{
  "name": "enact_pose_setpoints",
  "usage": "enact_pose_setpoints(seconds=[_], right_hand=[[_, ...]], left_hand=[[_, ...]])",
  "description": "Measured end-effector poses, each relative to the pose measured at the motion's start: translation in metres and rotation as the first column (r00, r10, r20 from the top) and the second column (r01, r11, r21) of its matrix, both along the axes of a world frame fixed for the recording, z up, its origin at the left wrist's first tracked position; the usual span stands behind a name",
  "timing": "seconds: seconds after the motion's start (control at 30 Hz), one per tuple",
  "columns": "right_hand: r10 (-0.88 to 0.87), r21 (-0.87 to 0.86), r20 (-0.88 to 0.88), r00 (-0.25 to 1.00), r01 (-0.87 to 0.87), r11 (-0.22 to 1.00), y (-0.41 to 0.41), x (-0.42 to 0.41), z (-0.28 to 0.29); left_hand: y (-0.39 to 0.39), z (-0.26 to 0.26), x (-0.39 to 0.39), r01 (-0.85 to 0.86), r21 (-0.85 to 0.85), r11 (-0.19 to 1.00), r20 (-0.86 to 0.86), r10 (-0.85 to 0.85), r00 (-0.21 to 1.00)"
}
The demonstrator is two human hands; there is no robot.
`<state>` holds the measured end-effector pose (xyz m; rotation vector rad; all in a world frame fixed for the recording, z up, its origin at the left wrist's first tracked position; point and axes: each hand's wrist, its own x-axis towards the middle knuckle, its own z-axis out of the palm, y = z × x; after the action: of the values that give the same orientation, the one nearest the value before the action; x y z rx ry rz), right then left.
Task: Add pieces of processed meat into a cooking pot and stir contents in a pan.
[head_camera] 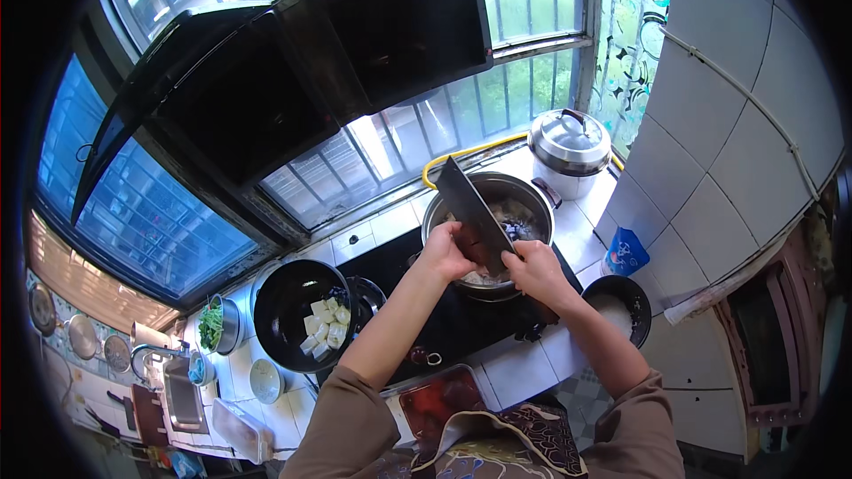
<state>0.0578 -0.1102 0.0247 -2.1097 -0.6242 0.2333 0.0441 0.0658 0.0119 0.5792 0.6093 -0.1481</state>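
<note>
My right hand (536, 269) grips the handle end of a dark cleaver (459, 193), its broad blade tilted over a steel pot (547, 213). Against the near face of the blade rests my left hand (447, 256), thumb and fingers apart. A reddish-brown patch shows on the blade between them; whether it is food or a reflection I cannot tell. Pale pieces of food (516, 216) lie in liquid inside the pot, partly hidden by the blade and hands. The pot stands on the right side of a black glass cooktop (393, 279).
Left of the pot, a black wok (286, 306) holds white cubes (326, 326). Greens (211, 326) fill a metal bowl. A lidded steel pot (569, 140), a blue packet (626, 251) and a dark bowl (642, 293) stand to the right. A black range hood (406, 20) overhangs the counter.
</note>
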Motion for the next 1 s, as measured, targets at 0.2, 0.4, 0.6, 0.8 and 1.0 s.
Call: enact_pose_setpoints(seconds=[0.2,0.4,0.6,0.8,1.0], right_hand=[[-0.034,0.001,-0.258,0.965,0.035,0.999,0.008,0.011,-0.012],[-0.106,-0.044,0.338,0.935,0.128,0.991,0.010,0.006,-0.007],[-0.092,0.113,0.415,0.905,0.049,0.992,-0.020,-0.029,0.022],[0.021,0.199,0.575,0.818,-0.165,0.966,-0.054,-0.083,0.013],[0.245,0.149,0.471,0.848,-0.350,0.925,-0.088,-0.120,-0.014]], left_hand=[[0.003,0.020,-0.005,0.063,0.091,0.994,-0.157,-0.048,0.986],[0.017,0.033,-0.027,-0.116,0.252,0.961,0.020,0.114,0.993],[0.012,0.075,-0.109,-0.409,0.710,0.573,0.369,0.191,0.909],[-0.003,0.053,-0.230,-0.554,0.788,0.268,0.491,0.268,0.829],[-0.035,-0.062,-0.347,-0.221,0.914,-0.340,0.382,0.537,0.752]])
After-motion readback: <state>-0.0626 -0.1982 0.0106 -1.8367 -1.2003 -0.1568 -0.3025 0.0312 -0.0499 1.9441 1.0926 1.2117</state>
